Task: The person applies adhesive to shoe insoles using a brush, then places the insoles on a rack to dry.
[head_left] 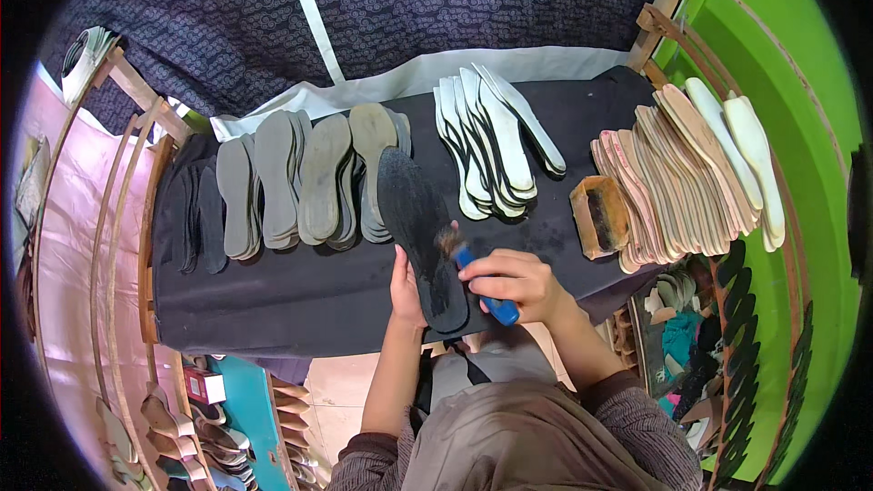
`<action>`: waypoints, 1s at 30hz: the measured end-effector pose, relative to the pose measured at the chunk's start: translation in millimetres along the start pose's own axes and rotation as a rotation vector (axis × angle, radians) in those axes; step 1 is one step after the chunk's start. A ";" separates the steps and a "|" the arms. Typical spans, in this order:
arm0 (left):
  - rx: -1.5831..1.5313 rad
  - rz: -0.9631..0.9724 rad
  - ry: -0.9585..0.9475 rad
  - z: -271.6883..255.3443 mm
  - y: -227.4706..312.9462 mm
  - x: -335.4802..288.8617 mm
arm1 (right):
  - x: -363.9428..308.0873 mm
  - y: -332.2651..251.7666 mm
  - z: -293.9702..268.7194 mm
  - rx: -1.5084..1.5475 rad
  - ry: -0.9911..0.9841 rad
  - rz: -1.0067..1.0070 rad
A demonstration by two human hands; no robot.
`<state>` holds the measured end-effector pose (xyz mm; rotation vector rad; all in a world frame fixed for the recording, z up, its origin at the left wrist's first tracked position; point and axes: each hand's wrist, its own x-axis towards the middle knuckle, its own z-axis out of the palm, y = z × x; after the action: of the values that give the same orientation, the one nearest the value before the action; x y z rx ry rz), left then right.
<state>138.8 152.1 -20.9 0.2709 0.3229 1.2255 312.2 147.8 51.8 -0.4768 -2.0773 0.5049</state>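
My left hand point(406, 289) is closed on the edge of a black shoe insole point(411, 209), which it holds tilted, toe end away from me, above the dark cloth of the table. Part of the insole's lower half has a wet-looking shine. In my right hand point(526, 285) is a brush point(499, 307) with a blue handle, gripped between thumb and fingers. Its short brown bristles are at the insole's right edge; whether they touch it, I cannot tell. Behind the insole lie stacks of grey and tan insoles point(275, 177), partly covered by it.
White insoles point(496, 132) lie fanned at the back centre. To the right stand a stained, open-topped brown container point(582, 229) and a long row of tan insoles point(668, 186). Dark pieces point(211, 218) lie at the table's left. Wooden racks point(155, 245) flank both sides.
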 end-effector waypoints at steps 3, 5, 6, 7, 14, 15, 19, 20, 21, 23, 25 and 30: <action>-0.142 -0.038 -0.541 -38.1 2.3 4.3 | 4.6 -2.1 2.8 -0.036 0.041 -0.062; -0.074 -0.024 -0.349 -27.8 -0.8 2.4 | -2.3 -5.3 1.3 0.042 -0.082 -0.012; -0.003 -0.008 -0.158 -21.4 -2.0 0.9 | -4.7 -5.0 2.7 0.122 -0.083 0.019; -0.004 -0.009 -0.157 -15.7 -2.0 -0.1 | -4.5 -4.3 2.2 0.122 -0.082 0.020; -0.091 -0.012 -0.329 -14.2 -0.5 0.3 | 2.7 -1.6 -1.4 -0.015 -0.008 -0.021; 0.036 0.012 -0.033 -4.6 -2.1 -2.3 | 0.6 -1.2 -3.0 -0.016 -0.008 -0.019; -0.099 0.006 0.150 0.8 -2.0 -1.1 | -2.8 0.2 -3.2 0.105 -0.007 0.065; -0.053 -0.042 -0.018 -9.8 1.0 -2.3 | 1.9 0.2 -3.1 0.062 0.062 0.041; -0.006 -0.089 -0.186 -15.8 2.1 -4.1 | 5.3 -0.1 -2.8 0.019 0.131 0.016; -0.057 -0.114 -0.204 -17.2 0.8 -5.7 | 3.6 2.2 -0.3 -0.057 0.137 0.008; -0.101 -0.106 -0.112 -13.7 -1.0 -5.2 | -1.9 4.6 2.3 -0.008 0.112 0.014; 0.027 -0.037 0.000 -8.0 -1.9 -2.6 | -4.3 2.9 1.7 0.073 0.159 0.056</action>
<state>136.6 149.3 -28.7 0.2873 0.3436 1.1852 313.3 147.7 46.4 -0.5163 -1.8917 0.5554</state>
